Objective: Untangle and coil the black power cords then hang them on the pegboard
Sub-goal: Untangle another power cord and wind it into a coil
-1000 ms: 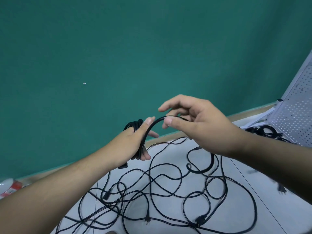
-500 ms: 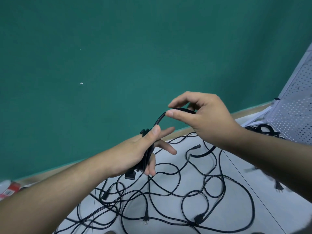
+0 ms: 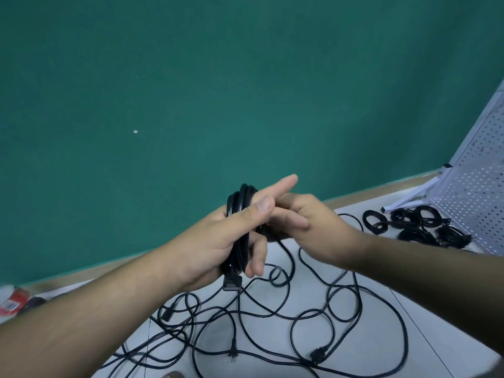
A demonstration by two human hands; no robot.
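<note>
No readable text; red packet [image 3: 13,300] label illegible.

Even soft light, faint shadows, wide-angle edge bending

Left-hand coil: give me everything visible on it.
The coil is several loops of black, slightly glossy, rubbery-looking cord, bunched roughly upright. The left hand grips its middle, thumb across the front. The loops arch above the hand, and a blocky connector hangs below it. The right hand holds its trailing strand, which drops toward the floor.
</note>
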